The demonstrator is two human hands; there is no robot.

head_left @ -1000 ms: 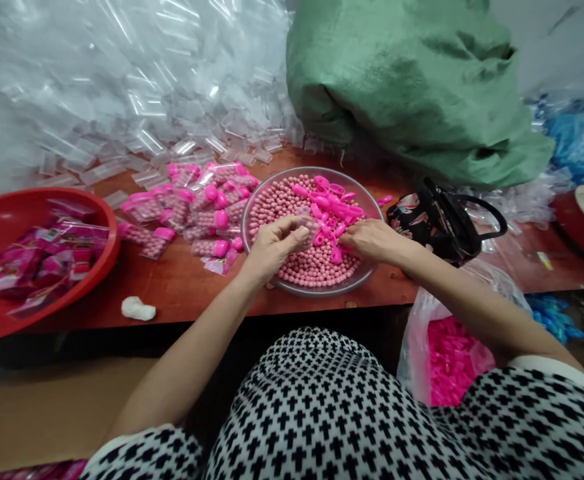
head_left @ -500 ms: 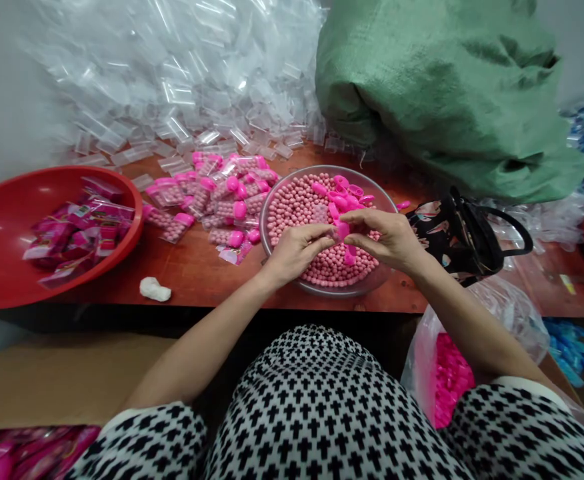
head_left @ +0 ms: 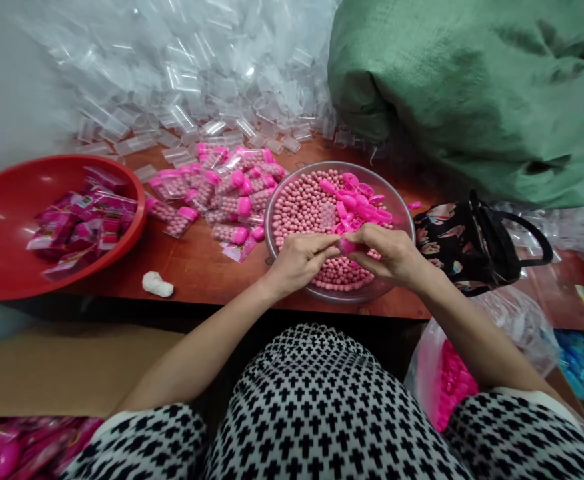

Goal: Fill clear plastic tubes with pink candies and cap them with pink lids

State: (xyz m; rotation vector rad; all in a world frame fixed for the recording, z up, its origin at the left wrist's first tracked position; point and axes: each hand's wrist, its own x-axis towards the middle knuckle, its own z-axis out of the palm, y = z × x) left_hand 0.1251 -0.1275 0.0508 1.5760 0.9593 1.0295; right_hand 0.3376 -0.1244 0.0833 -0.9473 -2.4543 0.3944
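Note:
A metal bowl (head_left: 339, 299) holds pink beads (head_left: 297, 200), with a heap of bright pink plastic caps (head_left: 365, 208) lying on them. Over the bowl my two hands meet, fingertips almost touching. My right hand (head_left: 392, 253) pinches a pink plastic cap (head_left: 347, 245), mostly covered by the fingers. My left hand (head_left: 305, 260) is closed in a pinch at the cap's left side; what sits between its fingertips is too hidden to name. Left of the bowl lies a pile of clear bead-filled tubes (head_left: 232, 193) with pink caps.
A red basin (head_left: 2, 227) with pink packets stands left, a white lump (head_left: 157, 285) near the table edge. Clear empty tubes (head_left: 212, 87) are heaped behind, beside a green sack (head_left: 447, 93). Right are a black patterned handbag (head_left: 487, 247) and a plastic bag of pink pieces (head_left: 455, 387).
My fingers have closed in around the pink cap, which shows less than before. Both hands remain over the bowl. The view has shifted slightly.

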